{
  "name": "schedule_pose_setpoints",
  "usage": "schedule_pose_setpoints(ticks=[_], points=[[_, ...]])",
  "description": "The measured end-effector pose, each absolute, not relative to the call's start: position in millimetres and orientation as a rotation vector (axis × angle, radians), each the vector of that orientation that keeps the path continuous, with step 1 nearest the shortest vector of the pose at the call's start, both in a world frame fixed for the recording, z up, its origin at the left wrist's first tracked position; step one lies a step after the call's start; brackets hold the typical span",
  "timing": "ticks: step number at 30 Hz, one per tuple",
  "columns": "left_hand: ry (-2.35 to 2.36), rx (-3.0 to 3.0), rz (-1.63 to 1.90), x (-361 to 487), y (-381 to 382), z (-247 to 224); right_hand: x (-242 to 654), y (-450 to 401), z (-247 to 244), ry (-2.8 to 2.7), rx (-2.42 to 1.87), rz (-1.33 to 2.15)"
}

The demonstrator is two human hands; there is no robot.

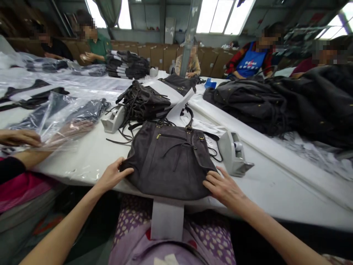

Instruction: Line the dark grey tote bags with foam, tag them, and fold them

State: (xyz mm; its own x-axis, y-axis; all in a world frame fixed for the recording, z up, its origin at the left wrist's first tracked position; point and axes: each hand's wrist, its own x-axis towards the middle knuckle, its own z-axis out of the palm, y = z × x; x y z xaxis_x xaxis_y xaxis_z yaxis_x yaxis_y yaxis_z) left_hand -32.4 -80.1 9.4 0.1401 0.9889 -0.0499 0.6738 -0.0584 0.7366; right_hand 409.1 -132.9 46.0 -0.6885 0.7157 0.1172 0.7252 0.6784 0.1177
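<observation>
A dark grey-brown handbag (168,165) lies flat at the table's front edge, its handles pointing away from me. It has a short zip, a thin tied cord and brass-coloured buckles. My left hand (114,175) pinches its left side between thumb and fingers. On the opposite side, my right hand (220,186) grips the lower right corner, fingers curled over the edge. A pale strip of paper or card (167,221) hangs below the bag, over my lap. Beyond the handles stands a curled white sheet (180,106).
Tape dispensers stand left (113,119) and right (233,152) of the bag. Behind lies a heap of dark straps (143,101); a large pile of dark bags (275,99) fills the right. At left, a co-worker's hands (20,138) handle a clear plastic bag (63,117). Several people work opposite.
</observation>
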Motion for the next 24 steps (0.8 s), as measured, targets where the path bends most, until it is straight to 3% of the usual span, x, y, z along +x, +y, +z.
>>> schedule_pose_setpoints(ticks=[5, 12, 16, 20, 24], points=[[1.667, 1.721, 0.908, -39.0, -85.2, 12.8, 439.7, -115.3, 79.2, -2.589, -1.231, -0.432], [1.785, 1.813, 0.899, -41.7, -114.9, -12.5, 454.2, -143.0, 42.0, -2.618, -1.283, -0.185], [1.691, 2.145, 1.083, -42.5, -117.7, 14.7, 460.6, -139.8, 71.8, -2.550, -1.355, -0.073], [1.571, 2.447, 0.801, -27.3, -106.6, 34.2, 454.9, -129.1, 104.6, -2.160, -1.863, 0.123], [1.774, 2.355, 0.495, -7.3, -89.3, 24.1, 412.5, -121.6, 100.1, -2.206, -2.209, -0.016]])
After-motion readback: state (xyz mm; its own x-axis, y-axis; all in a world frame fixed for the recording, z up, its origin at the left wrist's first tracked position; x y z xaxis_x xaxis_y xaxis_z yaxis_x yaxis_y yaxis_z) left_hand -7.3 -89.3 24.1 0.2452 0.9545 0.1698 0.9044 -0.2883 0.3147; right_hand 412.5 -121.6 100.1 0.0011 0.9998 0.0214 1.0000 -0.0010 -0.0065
